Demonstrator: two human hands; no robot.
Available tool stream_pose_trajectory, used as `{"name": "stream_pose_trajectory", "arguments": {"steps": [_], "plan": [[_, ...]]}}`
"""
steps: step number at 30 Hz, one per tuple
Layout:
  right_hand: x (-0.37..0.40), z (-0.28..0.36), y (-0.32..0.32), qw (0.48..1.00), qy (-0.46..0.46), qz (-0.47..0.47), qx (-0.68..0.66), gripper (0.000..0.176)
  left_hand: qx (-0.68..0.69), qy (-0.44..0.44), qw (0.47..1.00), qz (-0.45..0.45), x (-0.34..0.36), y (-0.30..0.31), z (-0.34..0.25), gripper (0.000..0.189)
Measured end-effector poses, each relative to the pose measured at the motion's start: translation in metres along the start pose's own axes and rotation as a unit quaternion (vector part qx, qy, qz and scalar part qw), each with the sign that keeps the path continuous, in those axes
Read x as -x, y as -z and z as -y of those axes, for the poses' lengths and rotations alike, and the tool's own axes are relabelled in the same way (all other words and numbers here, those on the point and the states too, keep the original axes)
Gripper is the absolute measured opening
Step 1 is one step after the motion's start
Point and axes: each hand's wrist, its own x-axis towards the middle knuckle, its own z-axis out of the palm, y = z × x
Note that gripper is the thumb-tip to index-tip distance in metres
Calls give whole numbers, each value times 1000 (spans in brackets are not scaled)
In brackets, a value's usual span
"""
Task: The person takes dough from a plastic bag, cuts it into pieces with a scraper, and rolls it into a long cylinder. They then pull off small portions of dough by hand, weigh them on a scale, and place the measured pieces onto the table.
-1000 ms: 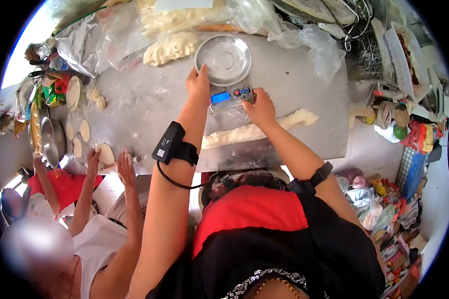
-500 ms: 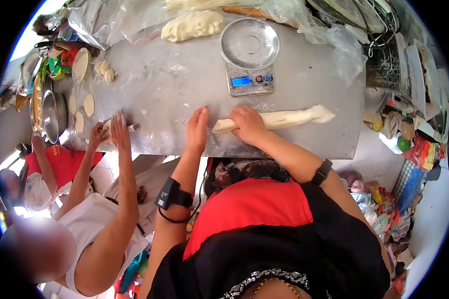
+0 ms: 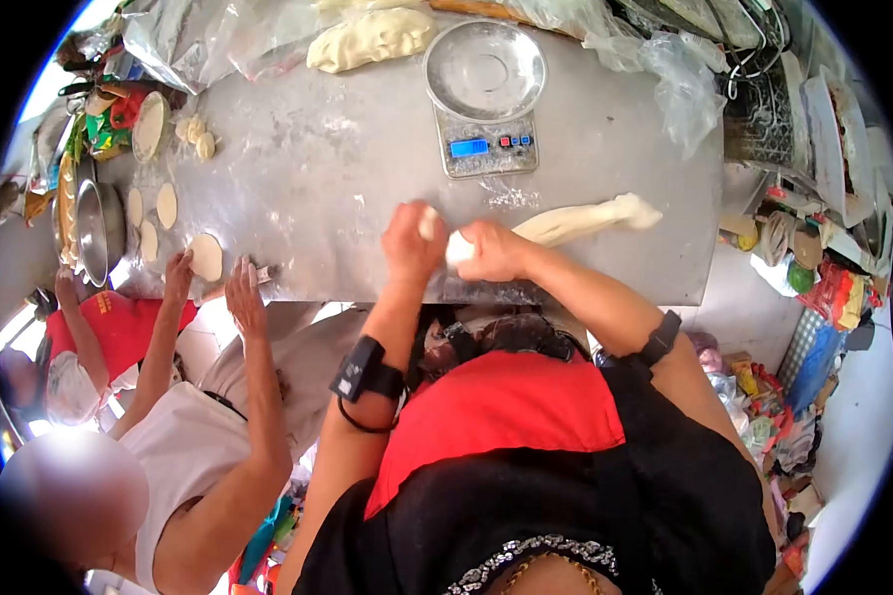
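Observation:
A long roll of dough (image 3: 590,219) lies slantwise on the metal table, its near end poking out of my right hand (image 3: 494,251), which is closed around it. Just left of that end, my left hand (image 3: 413,241) is closed on a small piece of dough (image 3: 429,224). A narrow gap separates the piece from the roll. Beyond my hands stands a digital scale (image 3: 488,147) with a bare round steel pan (image 3: 486,71) and a lit blue display.
A large dough lump (image 3: 372,42) rests at the back beside plastic sheeting (image 3: 238,45). On the left a co-worker's hands (image 3: 245,297) are by a flat dough round (image 3: 205,257), near more rounds, small dough pieces (image 3: 197,137) and a steel bowl (image 3: 99,231). A plastic bag (image 3: 687,94) lies right.
My left hand has moved right to the roll's end and now holds a small piece of dough apart from it. The co-worker's hands have parted, uncovering a dough round.

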Motion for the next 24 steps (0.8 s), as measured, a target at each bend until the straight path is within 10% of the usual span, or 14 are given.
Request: {"name": "stream_pose_trajectory", "arguments": {"steps": [2, 6, 11, 14, 19, 24], "plan": [[9, 16, -2, 995, 32, 84, 52, 24, -79, 131, 987, -43, -17, -3, 30, 20], [9, -18, -28, 948, 64, -131, 283, 37, 65, 70, 995, -41, -91, 15, -44, 26], [13, -45, -30, 906, 66, -233, 347, 36, 23, -198, 978, -56, -141, 5, -84, 36], [12, -48, -29, 918, 126, -310, 214, 32, 249, 28, 968, 30, -113, 23, -91, 39], [17, -26, -16, 947, 107, -302, 24, 24, -10, 64, 973, 223, -5, 0, -56, 50], [13, -29, -14, 944, 129, -292, -78, 22, 61, 15, 997, 37, 14, -21, -73, 24]]}}
